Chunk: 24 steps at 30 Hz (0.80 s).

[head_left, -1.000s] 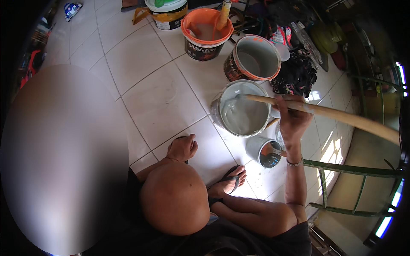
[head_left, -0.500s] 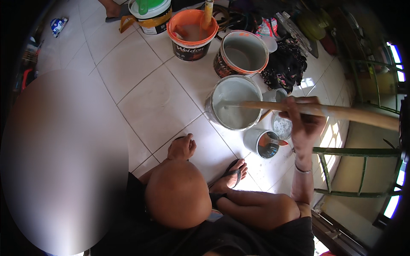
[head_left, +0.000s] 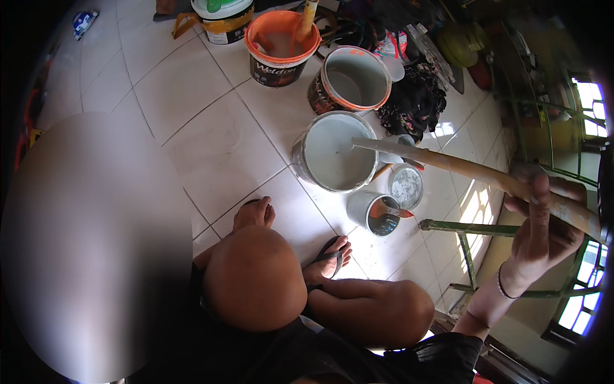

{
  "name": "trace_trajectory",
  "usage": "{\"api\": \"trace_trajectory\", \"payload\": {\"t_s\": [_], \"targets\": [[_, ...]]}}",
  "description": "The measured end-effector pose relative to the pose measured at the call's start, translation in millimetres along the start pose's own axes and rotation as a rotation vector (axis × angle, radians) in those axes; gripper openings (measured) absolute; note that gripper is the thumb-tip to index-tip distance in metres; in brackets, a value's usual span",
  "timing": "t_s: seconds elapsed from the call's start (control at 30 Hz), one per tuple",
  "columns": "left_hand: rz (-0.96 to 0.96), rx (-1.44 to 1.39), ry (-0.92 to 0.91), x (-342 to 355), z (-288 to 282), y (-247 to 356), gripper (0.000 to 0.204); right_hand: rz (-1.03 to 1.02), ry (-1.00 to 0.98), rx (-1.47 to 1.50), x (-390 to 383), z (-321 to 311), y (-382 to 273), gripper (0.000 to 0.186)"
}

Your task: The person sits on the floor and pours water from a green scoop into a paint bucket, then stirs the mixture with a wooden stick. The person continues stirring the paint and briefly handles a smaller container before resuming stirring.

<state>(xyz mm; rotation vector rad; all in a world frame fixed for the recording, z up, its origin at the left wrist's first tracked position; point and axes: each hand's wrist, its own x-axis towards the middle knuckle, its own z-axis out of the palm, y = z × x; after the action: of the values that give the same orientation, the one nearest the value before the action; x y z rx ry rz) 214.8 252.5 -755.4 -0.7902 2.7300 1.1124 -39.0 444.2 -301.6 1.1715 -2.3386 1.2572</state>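
Note:
My right hand (head_left: 542, 221) grips a long wooden stick (head_left: 451, 165), with the fingers wrapped round it towards its upper end, at the far right. The stick's grey-coated tip appears over the bucket (head_left: 302, 168) of pale grey liquid that looks like paint, just inside its right rim. Beside this bucket stands a small pot (head_left: 359, 214) with an orange-and-white brush-like tool (head_left: 398, 212) in it. A round grey-smeared lid or tub (head_left: 407, 185) sits next to the pot. My left hand is not in view; a large blur covers the lower left.
Behind are a second grey-lined bucket (head_left: 318, 93), an orange-rimmed bucket (head_left: 279, 72) holding a yellow-handled tool, and a white bucket (head_left: 224, 31) with green on top. Dark patterned cloth (head_left: 416, 105) lies to their right. A green metal frame (head_left: 470, 227) stands at right, near my forearm.
My right hand has moved right and towards me, drawing the stick along. Its tip has shifted from the middle of the paint to the bucket's right side.

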Motion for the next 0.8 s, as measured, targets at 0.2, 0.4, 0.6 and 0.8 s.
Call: {"api": "trace_trajectory", "payload": {"t_s": [0.2,0.4,0.6,0.8], "targets": [[0.034,0.043,0.017,0.0,1.6,-2.7,0.027,-0.113,-0.025,-0.005,-1.2,-21.4,4.4,0.015],[0.039,-0.002,0.016,1.4,4.9,-6.8,0.023,-0.161,-0.045,0.026,-2.6,-36.6,5.6,0.013],[0.024,-0.015,0.011,1.5,0.5,-1.2,0.023,-0.139,-0.014,-0.053,-2.9,-52.3,6.0,0.012],[0.021,-0.002,0.017,0.6,-0.2,-0.8,0.026,-0.120,0.040,0.062,-4.9,-49.5,4.2,0.013]]}}
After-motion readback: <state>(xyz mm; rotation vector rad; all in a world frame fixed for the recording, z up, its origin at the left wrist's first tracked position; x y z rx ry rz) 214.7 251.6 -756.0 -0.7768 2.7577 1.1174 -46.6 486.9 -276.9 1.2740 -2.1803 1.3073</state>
